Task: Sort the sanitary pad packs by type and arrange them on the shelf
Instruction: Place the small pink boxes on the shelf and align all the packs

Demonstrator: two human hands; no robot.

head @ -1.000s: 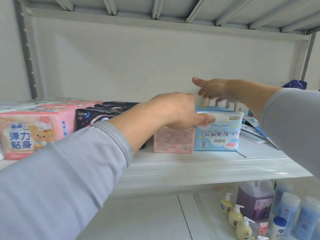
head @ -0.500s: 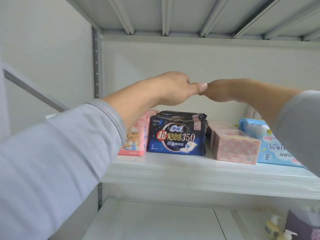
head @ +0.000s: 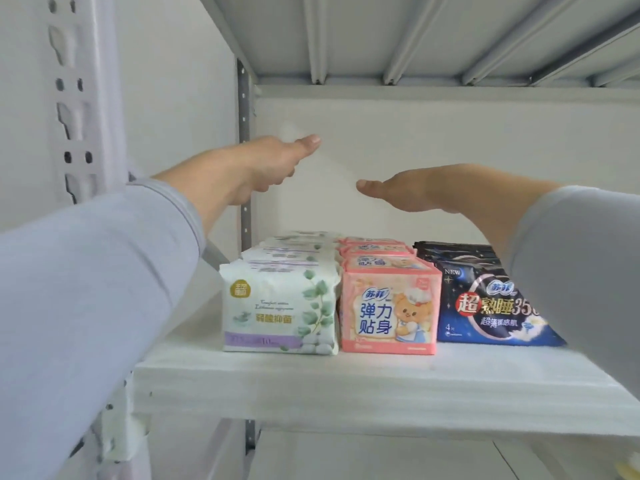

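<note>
Three rows of pad packs stand side by side on the white shelf. White packs with green leaves are on the left, pink packs with a bear in the middle, dark blue night packs on the right. My left hand hovers above the white row, fingers relaxed, holding nothing. My right hand floats flat, palm down, above the pink and dark rows, also holding nothing. My right sleeve hides the right end of the dark packs.
A perforated metal upright stands at the shelf's back left corner, and another upright is close on the left. The ribbed underside of the shelf above hangs overhead. A lower shelf shows below.
The view has swung left to the white, pink and dark rows. My hands, which touched at the fingertips half a second ago, have drawn apart and hover over the packs.
</note>
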